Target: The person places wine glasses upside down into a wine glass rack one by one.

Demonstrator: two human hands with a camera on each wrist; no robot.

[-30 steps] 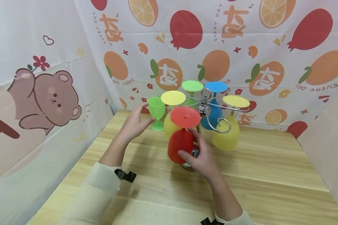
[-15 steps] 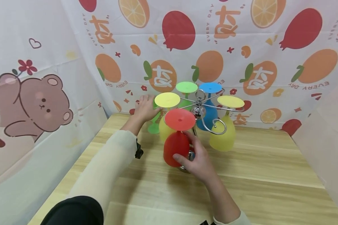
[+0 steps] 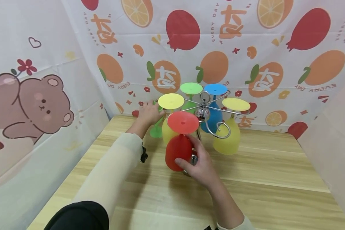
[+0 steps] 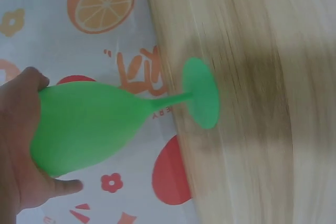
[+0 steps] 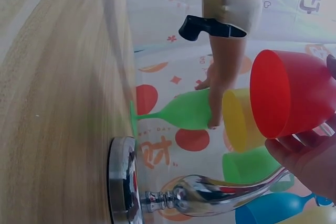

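Observation:
My left hand (image 3: pixel 149 114) grips a green plastic goblet (image 4: pixel 94 121) from above, thumb and fingers spread around the bowl's rim. That goblet is upright, its round foot (image 4: pixel 202 93) at the tabletop; whether it touches is hard to tell. In the head view the hand covers most of its bowl. With my right hand (image 3: pixel 199 163) I hold the bowl of a red goblet (image 3: pixel 179 153), which hangs upside down by its foot from a chrome goblet rack (image 3: pixel 203 111). The right wrist view shows the red bowl's open mouth facing down toward the table.
Other goblets hang upside down on the rack: yellow (image 3: pixel 171 101) at left, green (image 3: pixel 191 88) and blue (image 3: pixel 215 89) behind, yellow (image 3: pixel 235 104) at right. The rack's round base (image 5: pixel 123 182) stands on the wooden table (image 3: pixel 264 179). Patterned cloth (image 3: pixel 212 38) hangs behind.
My left hand has moved from beside the standing green goblet to over its top and taken hold of the bowl. The right hand stays on the red goblet. The head view has shifted slightly.

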